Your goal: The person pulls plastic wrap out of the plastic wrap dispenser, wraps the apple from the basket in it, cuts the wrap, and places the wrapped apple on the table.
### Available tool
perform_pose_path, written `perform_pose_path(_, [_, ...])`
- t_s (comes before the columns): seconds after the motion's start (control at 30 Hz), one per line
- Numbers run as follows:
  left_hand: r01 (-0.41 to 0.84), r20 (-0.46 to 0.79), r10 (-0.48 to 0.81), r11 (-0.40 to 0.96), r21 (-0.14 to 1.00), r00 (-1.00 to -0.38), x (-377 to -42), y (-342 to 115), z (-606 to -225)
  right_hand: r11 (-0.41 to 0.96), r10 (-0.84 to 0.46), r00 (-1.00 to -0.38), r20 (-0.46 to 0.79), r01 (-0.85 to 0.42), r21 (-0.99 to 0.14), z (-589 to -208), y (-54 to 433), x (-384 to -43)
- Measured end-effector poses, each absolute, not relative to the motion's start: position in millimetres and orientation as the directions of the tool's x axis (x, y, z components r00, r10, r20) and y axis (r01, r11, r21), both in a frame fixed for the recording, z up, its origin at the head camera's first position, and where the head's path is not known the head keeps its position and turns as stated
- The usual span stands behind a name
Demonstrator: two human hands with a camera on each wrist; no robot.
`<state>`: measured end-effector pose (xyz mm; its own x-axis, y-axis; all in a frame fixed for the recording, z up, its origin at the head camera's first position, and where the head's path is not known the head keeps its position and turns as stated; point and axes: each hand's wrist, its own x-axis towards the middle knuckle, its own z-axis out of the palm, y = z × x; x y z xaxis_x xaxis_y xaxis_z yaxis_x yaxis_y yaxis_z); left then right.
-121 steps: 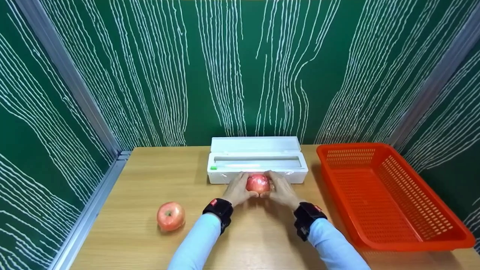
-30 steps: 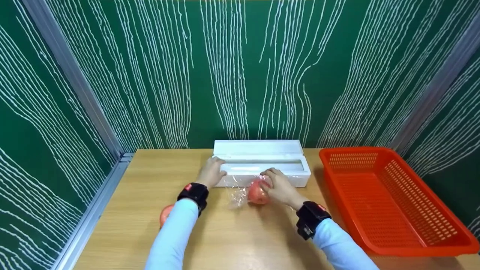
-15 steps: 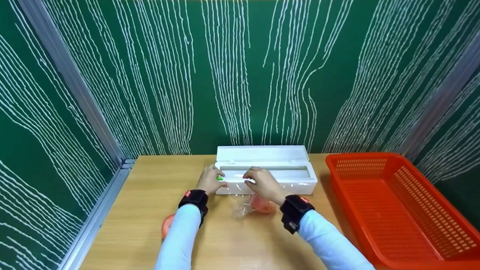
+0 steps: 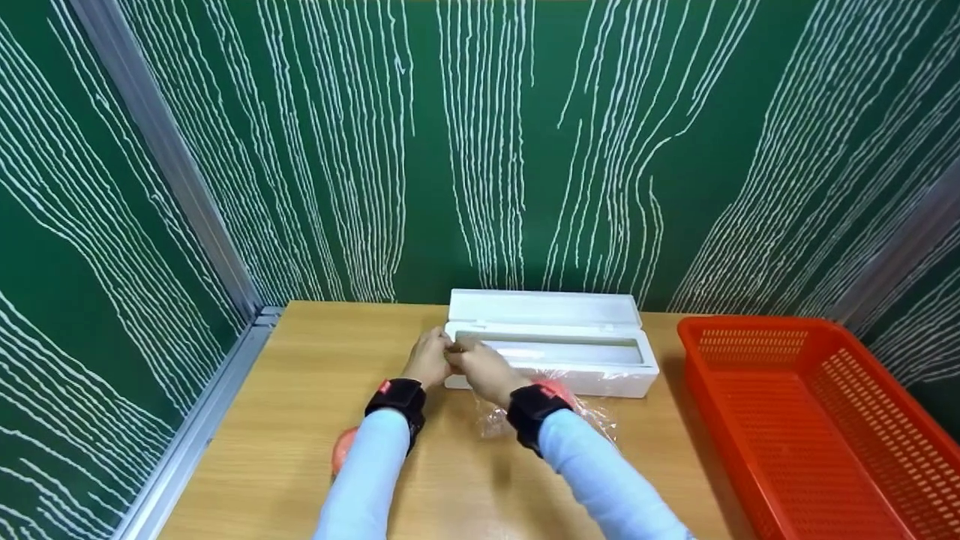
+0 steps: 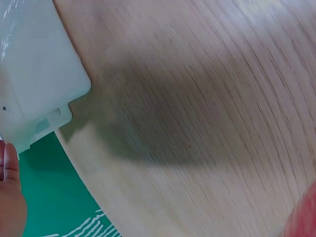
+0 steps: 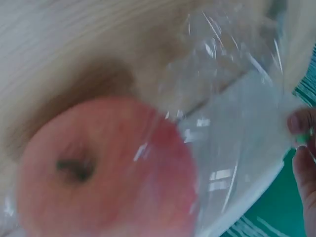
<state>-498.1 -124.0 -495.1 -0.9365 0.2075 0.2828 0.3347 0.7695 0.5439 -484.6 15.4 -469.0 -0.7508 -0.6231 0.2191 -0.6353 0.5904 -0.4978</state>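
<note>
A white cling film dispenser [image 4: 619, 382] stands at the back of the table with its lid raised. My left hand [image 4: 429, 360] holds its left end; the grip is partly hidden. At that same end my right hand [image 4: 484, 367] pinches a small green slide cutter [image 6: 302, 139] between thumb and finger, close beside the left hand. Before the dispenser lies a red apple [image 6: 108, 163], partly under clear cling film [image 6: 217, 54] that runs up to the box. In the head view the right wrist partly covers this apple.
A second apple [image 4: 343, 448] lies on the table [image 4: 285, 420], partly behind the left forearm. An orange-red plastic basket [image 4: 739, 450] stands at the right. Green panels [image 4: 420, 225] with white wavy lines close off the back and sides.
Both hands first cupped the apple, then parted. The left went to the dispenser's left end. The right let go of the apple and moved left to the cutter. The head view shifted slightly.
</note>
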Motion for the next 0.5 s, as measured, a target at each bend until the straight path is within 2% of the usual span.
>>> perform_pose_path(0.1, [0.305, 0.258, 0.188, 0.768, 0.563, -0.948, -497.0, -125.4, -493.2, 0.622, -0.698, -0.634, 0.333, -0.767, -0.157, -472.8, 10.2, -485.9])
perform_pose_path(0.17, [0.289, 0.247, 0.175, 0.772, 0.567, -0.953, -496.7, -125.7, -491.8, 0.632, -0.702, -0.615, 0.36, -0.77, -0.084, -473.3, 8.5, -487.4])
perform_pose_path(0.27, [0.306, 0.271, 0.184, 0.789, 0.532, -0.945, -495.8, -125.6, -490.4, 0.645, -0.693, -0.617, 0.374, -0.761, -0.061, -473.3, 6.8, -490.7])
perform_pose_path(0.5, [0.373, 0.312, 0.239, 0.78, 0.502, -0.919, -496.3, -125.1, -490.2, 0.726, -0.604, -0.697, 0.386, -0.681, -0.094, -473.1, 3.2, -499.7])
